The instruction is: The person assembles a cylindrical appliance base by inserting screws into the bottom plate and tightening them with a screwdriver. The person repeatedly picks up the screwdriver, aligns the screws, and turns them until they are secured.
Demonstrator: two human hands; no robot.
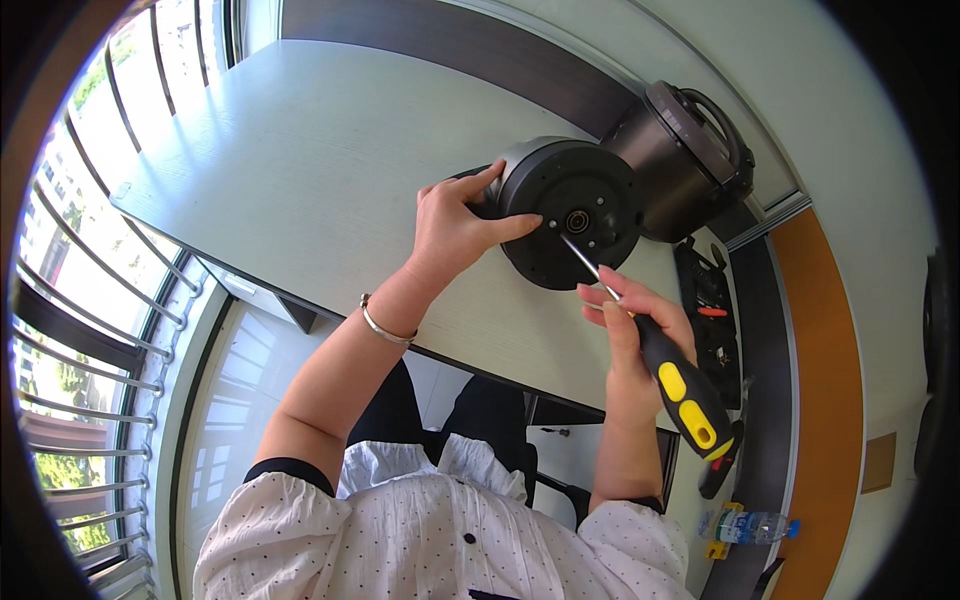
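An electric kettle [570,262] lies on its side on the pale table, its round black underside facing me. Around the ringed socket [577,222] in its middle sit small shiny screws [600,201]. My left hand [456,222] grips the kettle from the left, thumb resting on the underside near one screw and fingers around the silver side. In my right hand [645,335] is a screwdriver [690,395] with a black and yellow handle. Its metal shaft points up and left, and the tip is near the socket; whether it touches a screw cannot be made out.
A dark brown electric cooker [675,165] stands behind the kettle on the right. Beside my right hand lies an open black tool case [712,310]. A water bottle [755,527] lies farther down the right side. The table [290,170] extends left toward a barred window.
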